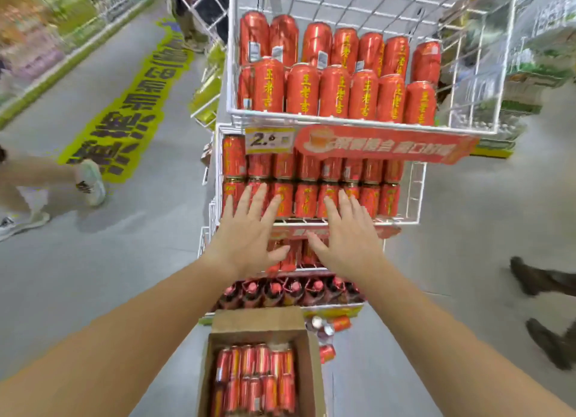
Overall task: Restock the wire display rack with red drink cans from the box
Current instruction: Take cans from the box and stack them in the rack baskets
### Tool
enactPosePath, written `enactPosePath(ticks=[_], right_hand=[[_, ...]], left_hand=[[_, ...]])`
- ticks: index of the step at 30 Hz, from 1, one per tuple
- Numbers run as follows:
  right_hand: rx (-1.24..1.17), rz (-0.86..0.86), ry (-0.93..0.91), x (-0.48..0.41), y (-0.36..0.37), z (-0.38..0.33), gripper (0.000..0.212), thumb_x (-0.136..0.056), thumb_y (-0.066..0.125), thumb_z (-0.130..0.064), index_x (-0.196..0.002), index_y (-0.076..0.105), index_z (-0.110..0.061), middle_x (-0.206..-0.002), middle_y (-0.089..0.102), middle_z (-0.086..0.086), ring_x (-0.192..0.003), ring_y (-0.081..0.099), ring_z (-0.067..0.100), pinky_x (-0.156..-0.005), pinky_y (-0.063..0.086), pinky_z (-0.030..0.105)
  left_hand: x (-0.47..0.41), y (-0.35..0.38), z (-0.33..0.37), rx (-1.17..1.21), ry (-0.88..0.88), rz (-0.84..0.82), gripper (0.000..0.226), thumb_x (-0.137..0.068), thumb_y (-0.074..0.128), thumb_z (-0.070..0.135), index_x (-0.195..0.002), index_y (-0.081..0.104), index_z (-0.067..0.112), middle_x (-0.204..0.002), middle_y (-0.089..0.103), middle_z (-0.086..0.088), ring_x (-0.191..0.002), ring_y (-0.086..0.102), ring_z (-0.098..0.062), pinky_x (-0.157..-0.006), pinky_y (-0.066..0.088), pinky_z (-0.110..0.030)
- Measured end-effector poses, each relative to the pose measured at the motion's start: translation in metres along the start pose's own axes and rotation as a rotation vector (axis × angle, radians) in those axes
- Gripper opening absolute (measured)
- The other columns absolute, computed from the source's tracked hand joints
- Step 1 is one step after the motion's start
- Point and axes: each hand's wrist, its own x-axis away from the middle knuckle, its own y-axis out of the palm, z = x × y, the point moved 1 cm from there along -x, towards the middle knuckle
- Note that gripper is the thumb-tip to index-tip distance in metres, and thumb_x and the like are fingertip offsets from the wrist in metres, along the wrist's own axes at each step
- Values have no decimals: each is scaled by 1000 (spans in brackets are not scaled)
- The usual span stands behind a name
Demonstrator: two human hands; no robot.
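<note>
Red drink cans (255, 376) filled the open cardboard box (308, 363) on the floor at the foot of the wire display rack (413, 195), packed in two close rows, their long axes running toward the rack as seen from the head camera; whether they stood or lay on their sides could not be told. Both hands were up at the rack's middle shelf, well above the box. The left hand (246, 239) and the right hand (346, 239) were each spread flat with fingers straight and splayed, gripping nothing, fingertips at or just short of the front row of shelved cans (305, 198). The box sat below and back toward the person, between the two forearms but more directly under the left one, so the left hand looked nearer to it. Fetching more stock would likely mean dropping both hands straight down and drawing them back. A few loose cans (339, 323) lay beside the box's right wall
</note>
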Motion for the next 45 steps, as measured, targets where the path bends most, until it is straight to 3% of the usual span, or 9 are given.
enactPosePath(ticks=[15, 18, 21, 23, 27, 35, 39, 42, 45], right_hand=[[-10, -443, -114, 93, 317, -11, 83, -94, 33, -64, -157, 22, -12, -165, 16, 18, -152, 14, 37, -122, 18, 50], [-17, -584, -111, 119, 393, -9, 83, -95, 27, -65, -159, 11, -15, -167, 8, 16, -153, 6, 35, -124, 9, 50], [13, -638, -135, 144, 467, -8, 84, -92, 24, -67, -157, 22, -14, -164, 20, 15, -152, 12, 37, -122, 12, 57], [-26, -658, -117, 159, 514, -6, 83, -90, 22, -69, -153, 29, -16, -159, 32, 12, -149, 22, 36, -120, 18, 58], [-152, -758, -9, 189, 604, 4, 81, -91, 27, -69, -158, 10, -27, -166, 18, 3, -152, 16, 29, -123, 21, 49], [-194, -926, 135, 218, 736, 10, 81, -97, 37, -62, -159, 5, -20, -166, 11, 8, -152, 11, 29, -121, 22, 44], [-283, -981, 293, 227, 779, 14, 83, -97, 44, -58, -159, 1, -21, -164, 18, 7, -149, 22, 29, -116, 30, 45], [-363, -991, 411, 229, 799, 14, 82, -97, 50, -53, -157, 5, -20, -154, 35, 7, -139, 40, 28, -109, 39, 43], [-429, -955, 537, 228, 813, 13, 76, -96, 56, -47, -152, 14, -19, -144, 44, 8, -128, 51, 28, -102, 43, 41]], left_hand=[[135, 299, 7, 80, -100, -339, 99, -81, 37, 73, -155, 31, 9, -161, 28, -24, -147, 28, -43, -114, 30, -63], [165, 373, 14, 89, -121, -449, 99, -81, 38, 72, -154, 36, 5, -159, 31, -26, -145, 33, -45, -113, 31, -63], [195, 444, 22, 112, -151, -530, 98, -78, 38, 71, -150, 43, 5, -154, 39, -27, -140, 39, -46, -111, 34, -64], [212, 486, 30, 133, -179, -598, 102, -77, 32, 76, -154, 34, 9, -159, 34, -22, -145, 33, -42, -114, 32, -63], [241, 571, 50, 156, -199, -717, 99, -86, 28, 80, -160, 2, 18, -168, 9, -13, -154, 11, -35, -123, 19, -55], [263, 718, 80, 320, -354, -933, 103, -88, 45, 72, -160, -3, 17, -165, 13, -13, -152, 16, -34, -121, 24, -49], [271, 776, 84, 659, -721, -1035, 84, -90, 64, 50, -153, 25, 12, -150, 36, -16, -137, 42, -38, -115, 35, -48], [276, 803, 87, 758, -802, -1017, 54, -90, 69, 38, -133, 51, 10, -133, 59, -12, -122, 59, -30, -106, 46, -40], [277, 816, 93, 813, -854, -992, 56, -88, 75, 35, -134, 54, 11, -134, 63, -9, -123, 60, -27, -105, 46, -35]])
